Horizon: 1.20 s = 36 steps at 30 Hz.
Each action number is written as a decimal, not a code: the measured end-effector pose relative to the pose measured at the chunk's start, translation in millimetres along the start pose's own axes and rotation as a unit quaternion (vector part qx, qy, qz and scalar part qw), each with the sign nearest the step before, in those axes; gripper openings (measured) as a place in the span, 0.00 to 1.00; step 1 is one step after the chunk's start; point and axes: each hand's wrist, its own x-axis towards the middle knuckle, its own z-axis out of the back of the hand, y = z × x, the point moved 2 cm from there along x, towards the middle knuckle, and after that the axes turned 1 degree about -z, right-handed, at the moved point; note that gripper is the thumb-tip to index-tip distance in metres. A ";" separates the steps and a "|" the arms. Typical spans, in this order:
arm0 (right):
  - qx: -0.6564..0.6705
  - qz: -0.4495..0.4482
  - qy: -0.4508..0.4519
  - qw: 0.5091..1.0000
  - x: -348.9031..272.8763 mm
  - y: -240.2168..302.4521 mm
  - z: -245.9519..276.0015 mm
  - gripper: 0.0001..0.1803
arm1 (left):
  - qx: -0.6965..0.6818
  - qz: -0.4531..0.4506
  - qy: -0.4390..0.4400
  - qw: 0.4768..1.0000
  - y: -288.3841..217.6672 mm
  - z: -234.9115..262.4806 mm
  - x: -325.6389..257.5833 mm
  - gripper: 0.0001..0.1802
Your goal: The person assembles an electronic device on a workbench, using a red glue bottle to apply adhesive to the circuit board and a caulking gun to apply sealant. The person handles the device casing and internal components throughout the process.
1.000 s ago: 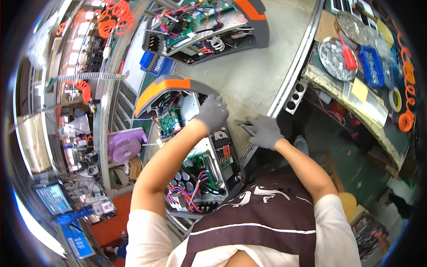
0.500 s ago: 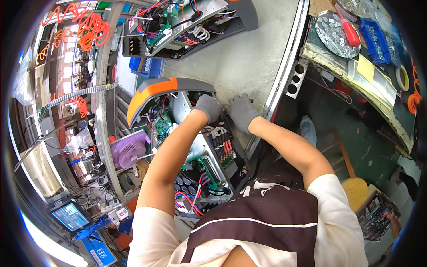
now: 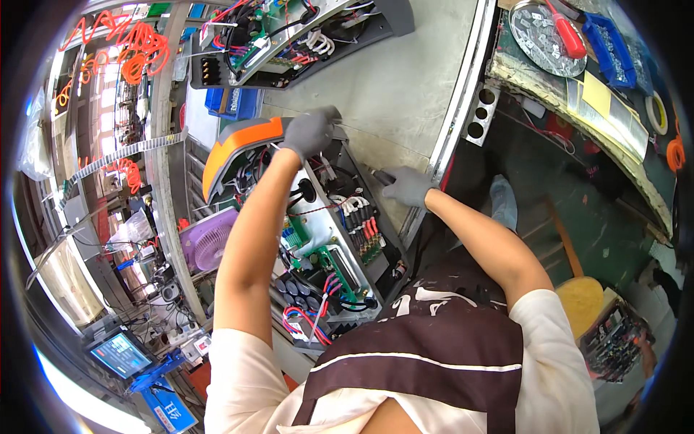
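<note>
An opened electronic unit with a grey and orange casing [image 3: 249,134] lies before me, with circuit boards, wires and a metal frame exposed. My left hand [image 3: 309,132], in a grey glove, is over the casing's far end, its fingertips smeared by motion. What it grips, if anything, cannot be seen. My right hand [image 3: 406,186], also gloved, is just right of the unit near the bench edge, its fingers stretched toward the casing's side and apart. No object shows in it. White cables with red sleeves [image 3: 359,217] and a green circuit board [image 3: 340,275] sit inside the unit.
A second opened unit [image 3: 303,43] stands at the far side of the bench [image 3: 390,108]. Left are a blue bin [image 3: 235,103], a purple fan [image 3: 210,242] and a screen [image 3: 119,353]. A side table holds a metal dish [image 3: 538,43], a red-handled tool [image 3: 570,36] and a blue tray [image 3: 611,50].
My left hand has moved left and away from me, from the unit's inner right side to the casing's far end. My right hand has shifted slightly nearer to me, its fingers now pointing left.
</note>
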 end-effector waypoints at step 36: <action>0.102 0.048 0.036 0.993 3.4 84.8 -30.0 0.21 | 0.004 -0.001 0.300 0.954 4.8 3.4 -1.7 0.09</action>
